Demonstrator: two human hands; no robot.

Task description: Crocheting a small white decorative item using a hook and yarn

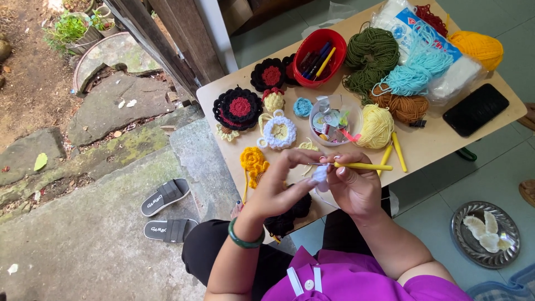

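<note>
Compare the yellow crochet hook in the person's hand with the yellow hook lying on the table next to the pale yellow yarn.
The held crochet hook is gripped by the right hand and lies almost level above the table's edge; the spare hook rests free on the table, untouched. The held crochet hook points at a small pale piece pinched by the left hand; the spare hook slants beside the pale yellow yarn. Both have yellow handles.

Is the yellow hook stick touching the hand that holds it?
Touching. The head view shows the right hand with its fingers pinched around the yellow crochet hook, whose tip meets the small pale crochet piece.
</note>
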